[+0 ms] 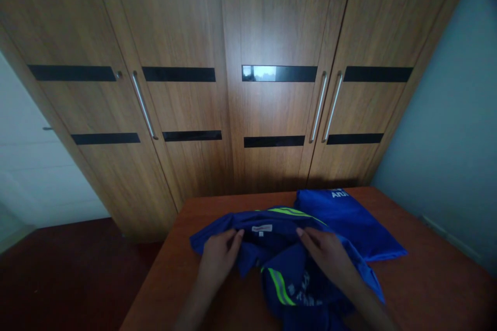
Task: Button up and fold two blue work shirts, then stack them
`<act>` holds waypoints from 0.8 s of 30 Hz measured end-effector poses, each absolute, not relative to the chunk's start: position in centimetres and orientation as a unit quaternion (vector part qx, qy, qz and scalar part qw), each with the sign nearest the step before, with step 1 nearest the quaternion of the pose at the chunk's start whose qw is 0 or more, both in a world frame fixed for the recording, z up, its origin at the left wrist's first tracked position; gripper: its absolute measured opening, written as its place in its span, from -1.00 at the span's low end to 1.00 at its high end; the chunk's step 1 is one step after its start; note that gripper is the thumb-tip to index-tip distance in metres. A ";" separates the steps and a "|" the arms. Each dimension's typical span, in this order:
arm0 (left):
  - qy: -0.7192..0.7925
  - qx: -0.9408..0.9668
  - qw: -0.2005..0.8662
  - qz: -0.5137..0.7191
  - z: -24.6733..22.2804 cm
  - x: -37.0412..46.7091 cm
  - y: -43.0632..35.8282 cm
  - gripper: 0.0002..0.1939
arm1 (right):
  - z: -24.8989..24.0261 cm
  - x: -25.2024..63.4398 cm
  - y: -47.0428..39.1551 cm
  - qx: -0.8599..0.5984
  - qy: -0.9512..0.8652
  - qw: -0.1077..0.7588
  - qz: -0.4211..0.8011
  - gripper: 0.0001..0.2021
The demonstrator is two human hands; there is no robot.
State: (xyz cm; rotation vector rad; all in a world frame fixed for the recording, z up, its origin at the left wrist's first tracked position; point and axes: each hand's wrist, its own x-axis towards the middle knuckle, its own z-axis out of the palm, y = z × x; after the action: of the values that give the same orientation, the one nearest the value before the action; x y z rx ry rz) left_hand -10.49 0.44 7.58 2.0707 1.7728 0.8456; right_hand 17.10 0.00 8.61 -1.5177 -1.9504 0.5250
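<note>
Wood-grain wardrobe doors [248,62] with black inlay strips and long metal handles [318,107], filling the background. Reddish-brown wooden table [427,279] below, just in front of the doors. Rumpled blue shirt with neon-green stripes [287,269] spread across the table's middle, collar side away from the camera. Folded blue garment with white lettering [349,217] lying just beside it on the right, touching. Left hand [217,258] gripping the shirt's collar edge, fingers [236,240] curled on the fabric. Right hand [326,253] resting on the collar's other side, fingers pinching cloth. Small white neck label [262,228] between both hands.
</note>
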 end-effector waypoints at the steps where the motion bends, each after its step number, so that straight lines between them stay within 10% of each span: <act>1: 0.615 0.714 0.122 0.311 8.7 -11.2 0.4 -0.53 | 9.3 18.3 -0.1 -0.566 -0.728 0.329 0.203 -0.51; 13: 0.611 0.758 0.030 0.227 13.0 -12.2 2.1 -0.85 | 11.8 22.0 1.2 -0.555 -0.765 0.277 0.170 -0.95; 24: 0.658 0.704 0.083 0.256 5.6 -11.4 0.4 -0.76 | 8.0 21.3 -0.7 -0.645 -0.716 0.209 0.169 -0.73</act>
State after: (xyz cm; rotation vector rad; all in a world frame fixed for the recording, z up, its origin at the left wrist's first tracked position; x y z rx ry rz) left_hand -11.41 0.43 5.60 2.1006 1.9642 0.7641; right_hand 21.28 -0.68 7.98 -1.7931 -1.9917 0.4693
